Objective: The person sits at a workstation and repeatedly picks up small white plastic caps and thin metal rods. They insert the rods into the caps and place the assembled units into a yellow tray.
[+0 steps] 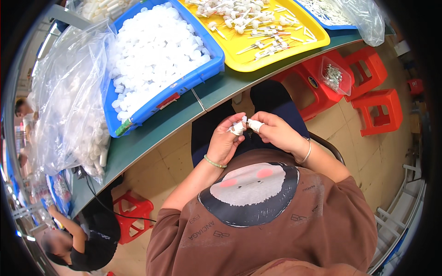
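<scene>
Over my lap, just off the table's front edge, my two hands meet at the fingertips. My left hand (224, 141) is closed in a pinch, its thumb wrapped in white tape. Between the fingertips shows a small white plastic piece (245, 119), mostly hidden by the fingers. From the other side my right hand (280, 134) pinches at the same piece, its thumb likewise taped. Nearest beyond the hands are a yellow tray (258, 64) with white stemmed parts (239, 16) and a blue tray (184, 85) heaped with white plastic caps (154, 50).
Clear plastic bags (69, 92) of white pieces lean at the left on the green table (138, 149). Red stools (380, 110) stand at the right, one bearing a clear box (335, 76) of small parts. A person in black (94, 239) works at lower left.
</scene>
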The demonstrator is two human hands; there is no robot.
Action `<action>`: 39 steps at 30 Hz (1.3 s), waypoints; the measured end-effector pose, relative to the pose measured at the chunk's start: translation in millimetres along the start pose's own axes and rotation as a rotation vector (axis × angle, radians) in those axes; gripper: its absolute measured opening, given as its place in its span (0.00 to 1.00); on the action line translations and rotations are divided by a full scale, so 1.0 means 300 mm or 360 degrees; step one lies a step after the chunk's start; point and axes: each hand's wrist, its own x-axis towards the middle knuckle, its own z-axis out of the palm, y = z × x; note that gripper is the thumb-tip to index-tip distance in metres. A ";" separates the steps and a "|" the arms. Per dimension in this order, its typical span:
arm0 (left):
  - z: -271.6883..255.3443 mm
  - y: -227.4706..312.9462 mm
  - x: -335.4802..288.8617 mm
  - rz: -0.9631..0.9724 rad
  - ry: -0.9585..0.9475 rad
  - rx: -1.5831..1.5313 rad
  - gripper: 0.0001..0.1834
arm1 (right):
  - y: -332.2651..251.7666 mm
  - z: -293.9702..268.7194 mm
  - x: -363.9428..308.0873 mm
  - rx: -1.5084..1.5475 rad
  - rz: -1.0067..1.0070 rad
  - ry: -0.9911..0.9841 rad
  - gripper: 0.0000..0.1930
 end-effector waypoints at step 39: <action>0.027 0.021 -0.019 0.0046 -0.0170 -0.0217 0.13 | -0.630 -0.585 0.121 -0.2548 -0.0668 0.0663 0.07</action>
